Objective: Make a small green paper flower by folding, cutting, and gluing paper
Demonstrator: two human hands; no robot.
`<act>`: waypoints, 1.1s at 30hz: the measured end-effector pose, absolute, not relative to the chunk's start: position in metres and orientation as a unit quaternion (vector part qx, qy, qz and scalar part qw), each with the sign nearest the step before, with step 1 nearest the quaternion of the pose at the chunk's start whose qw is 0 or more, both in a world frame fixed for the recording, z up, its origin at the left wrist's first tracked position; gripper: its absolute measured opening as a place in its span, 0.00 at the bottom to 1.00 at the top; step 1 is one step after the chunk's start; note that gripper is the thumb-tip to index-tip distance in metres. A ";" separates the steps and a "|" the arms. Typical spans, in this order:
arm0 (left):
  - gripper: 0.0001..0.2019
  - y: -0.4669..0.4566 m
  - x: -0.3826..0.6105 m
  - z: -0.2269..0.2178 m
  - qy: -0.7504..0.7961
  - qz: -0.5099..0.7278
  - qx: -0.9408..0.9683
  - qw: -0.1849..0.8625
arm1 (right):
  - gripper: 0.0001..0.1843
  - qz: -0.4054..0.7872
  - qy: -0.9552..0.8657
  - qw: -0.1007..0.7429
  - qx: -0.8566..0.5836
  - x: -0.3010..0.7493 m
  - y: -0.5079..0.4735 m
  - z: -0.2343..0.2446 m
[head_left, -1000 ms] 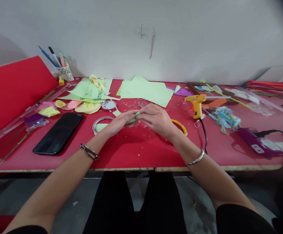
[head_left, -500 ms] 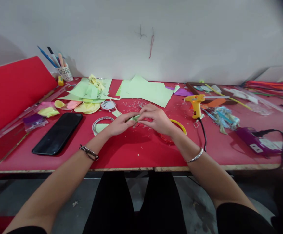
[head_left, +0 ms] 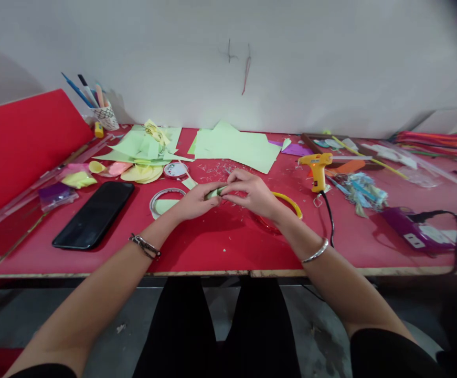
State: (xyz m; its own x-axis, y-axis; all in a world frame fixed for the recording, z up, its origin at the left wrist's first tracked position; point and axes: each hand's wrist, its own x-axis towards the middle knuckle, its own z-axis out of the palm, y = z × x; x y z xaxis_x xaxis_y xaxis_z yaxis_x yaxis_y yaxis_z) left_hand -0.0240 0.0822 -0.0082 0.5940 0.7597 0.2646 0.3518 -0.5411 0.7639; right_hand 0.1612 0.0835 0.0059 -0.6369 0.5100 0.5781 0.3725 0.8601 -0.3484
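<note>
Between my fingertips, just above the red table, is a small piece of light green paper (head_left: 214, 193), partly hidden by the fingers. My left hand (head_left: 197, 202) is closed on it from the left. From the right, my right hand (head_left: 252, 194) pinches its other end. A white roll of tape (head_left: 153, 202) lies beside my left hand with a bit of green paper inside its ring. Under my right wrist a yellow and red ring (head_left: 290, 202), perhaps a tape roll, lies partly covered. Small paper scraps are scattered beyond my fingers.
A black phone (head_left: 94, 215) lies at the left. Green paper sheets (head_left: 236, 144) lie against the wall, near a pen cup (head_left: 106, 116). To the right are a yellow glue gun (head_left: 318, 170) with its cord, blue tassels (head_left: 362, 191) and a purple power strip (head_left: 413, 228).
My fingers have shifted slightly around the green paper, and a little more of it shows between them. The rest of the table looks the same.
</note>
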 end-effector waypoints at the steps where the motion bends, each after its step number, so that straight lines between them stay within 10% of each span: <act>1: 0.19 0.082 -0.024 -0.008 0.336 0.300 0.826 0.339 | 0.06 0.099 -0.900 0.348 -0.245 0.161 0.084 0.006; 33: 0.10 0.080 -0.017 -0.012 0.369 0.293 0.875 0.115 | 0.06 0.145 -0.795 0.464 -0.362 0.144 0.076 -0.005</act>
State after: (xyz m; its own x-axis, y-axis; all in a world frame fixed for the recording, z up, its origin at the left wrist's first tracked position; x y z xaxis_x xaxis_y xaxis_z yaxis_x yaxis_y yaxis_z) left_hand -0.0168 0.0800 -0.0122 0.5560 0.7132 0.4268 0.5785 -0.7008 0.4174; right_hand 0.1440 0.0761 -0.0045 -0.3075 0.7105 0.6330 0.4410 0.6959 -0.5668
